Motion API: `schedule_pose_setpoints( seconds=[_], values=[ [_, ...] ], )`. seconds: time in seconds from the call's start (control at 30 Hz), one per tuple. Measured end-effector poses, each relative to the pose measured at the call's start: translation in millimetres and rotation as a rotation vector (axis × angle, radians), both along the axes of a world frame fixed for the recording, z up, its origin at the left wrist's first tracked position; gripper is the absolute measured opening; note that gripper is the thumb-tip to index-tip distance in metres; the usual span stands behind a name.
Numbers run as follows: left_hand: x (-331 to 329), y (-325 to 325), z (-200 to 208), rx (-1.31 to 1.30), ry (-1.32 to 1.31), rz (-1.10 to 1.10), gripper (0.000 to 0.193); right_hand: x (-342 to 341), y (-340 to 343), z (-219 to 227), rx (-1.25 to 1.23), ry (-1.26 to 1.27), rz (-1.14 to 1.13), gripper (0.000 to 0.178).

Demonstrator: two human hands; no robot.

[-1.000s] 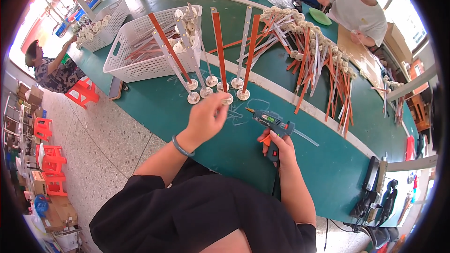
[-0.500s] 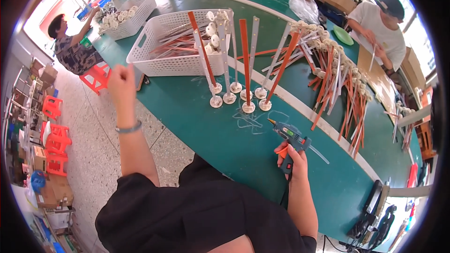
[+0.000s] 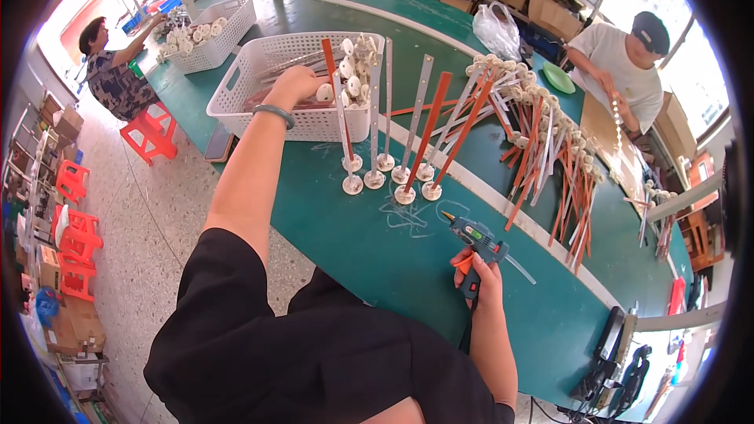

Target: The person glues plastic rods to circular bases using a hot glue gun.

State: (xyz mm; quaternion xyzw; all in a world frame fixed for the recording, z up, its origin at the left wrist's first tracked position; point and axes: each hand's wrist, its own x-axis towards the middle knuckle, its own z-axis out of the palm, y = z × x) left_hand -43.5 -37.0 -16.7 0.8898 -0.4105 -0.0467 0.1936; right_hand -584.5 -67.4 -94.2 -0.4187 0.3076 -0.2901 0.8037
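Note:
My left hand [image 3: 297, 85] is over the white perforated basket [image 3: 275, 127], its fingers bent and pressed together beside a white disc [image 3: 324, 93]. What they hold, if anything, is hidden. In my right hand [image 3: 481, 276] is a dark teal glue gun [image 3: 478, 239] with an orange trigger, its nozzle pointing up and left. A clear glue stick [image 3: 521, 270] sticks out of its back. Beyond the nozzle, several silver and red-brown strips [image 3: 424, 137] stand upright on round white bases [image 3: 404, 195] on the green table [image 3: 338, 239].
A long heap of strips with white discs [image 3: 550, 141] lies at the right. A second basket [image 3: 216, 53] stands far left. One co-worker [image 3: 628, 71] sits at far right, another [image 3: 114, 71] at far left. Thin glue strings [image 3: 404, 221] lie near the bases. Red stools [image 3: 149, 135] stand on the floor.
My left hand has moved forward and right, from above the floor side into the basket. The glue gun stays in my right hand, slightly lower and further left in view.

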Motion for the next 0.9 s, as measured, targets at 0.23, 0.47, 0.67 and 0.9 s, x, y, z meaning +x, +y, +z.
schedule_pose_setpoints(
  seconds=[0.23, 0.47, 0.67, 0.9],
  values=[
    [29, 23, -23, -0.634, 1.025, 0.169, 0.008, -1, -1, 3, 0.011, 0.027, 0.021, 0.028],
    [-21, 79, 40, -0.965, 1.255, 0.022, 0.016, 0, -6, 1, 0.007, 0.048, 0.041, 0.029],
    [-125, 135, 40, -1.567, 0.897, 0.081, 0.029, 2, -4, 4, -0.007, 0.067, 0.058, 0.031],
    [-256, 137, 17, -1.091, 0.587, -0.352, 0.039, 0, -1, 5, -0.031, 0.067, 0.027, 0.031]
  ],
)
